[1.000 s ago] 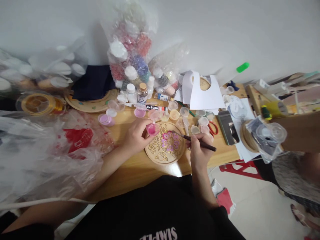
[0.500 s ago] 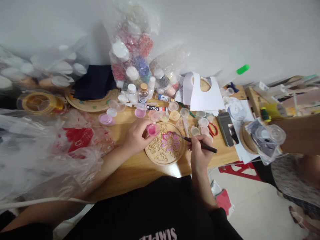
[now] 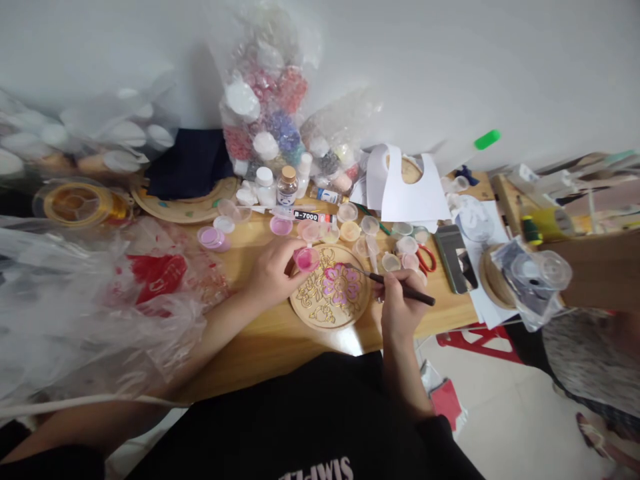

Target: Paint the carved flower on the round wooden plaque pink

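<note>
Pinching a small clear cup of bright pink contents (image 3: 306, 261) in our left hand (image 3: 275, 268), we hold it at the near-left-hand edge of the round wooden disc (image 3: 345, 320), which lies between our hands. Our right hand (image 3: 400, 303) grips a slim dark-handled tool (image 3: 418, 295), its tip at the pink flower (image 3: 341, 285); we cannot tell whether they touch. Red-handled scissors (image 3: 427, 259) lie just beyond our right hand.
</note>
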The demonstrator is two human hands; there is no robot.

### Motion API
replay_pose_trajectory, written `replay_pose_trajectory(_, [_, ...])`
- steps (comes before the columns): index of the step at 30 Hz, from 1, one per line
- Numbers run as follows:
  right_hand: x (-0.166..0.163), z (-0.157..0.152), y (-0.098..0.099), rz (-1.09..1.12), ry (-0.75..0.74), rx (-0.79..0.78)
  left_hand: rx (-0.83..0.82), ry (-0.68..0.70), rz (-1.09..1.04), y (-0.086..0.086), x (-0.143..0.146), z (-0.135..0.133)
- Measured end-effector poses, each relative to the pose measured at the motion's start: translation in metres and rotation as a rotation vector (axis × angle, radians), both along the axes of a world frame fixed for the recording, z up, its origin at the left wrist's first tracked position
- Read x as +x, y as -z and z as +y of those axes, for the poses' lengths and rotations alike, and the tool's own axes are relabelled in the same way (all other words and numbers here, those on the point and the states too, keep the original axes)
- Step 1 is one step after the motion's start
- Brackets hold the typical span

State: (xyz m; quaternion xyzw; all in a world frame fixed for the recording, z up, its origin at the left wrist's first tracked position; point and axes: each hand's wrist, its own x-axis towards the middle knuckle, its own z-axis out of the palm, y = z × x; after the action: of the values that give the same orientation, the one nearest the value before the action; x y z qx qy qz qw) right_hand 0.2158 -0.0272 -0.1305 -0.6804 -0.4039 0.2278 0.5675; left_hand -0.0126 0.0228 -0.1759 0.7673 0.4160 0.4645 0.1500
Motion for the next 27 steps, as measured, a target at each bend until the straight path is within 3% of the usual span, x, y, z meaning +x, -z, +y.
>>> replay_pose_trajectory(27, [-0.002, -0.0054, 0.002, -0.003, -0.088, -0.069, -0.024, 0.01, -0.031, 0.004, -0.0012, -0.0004])
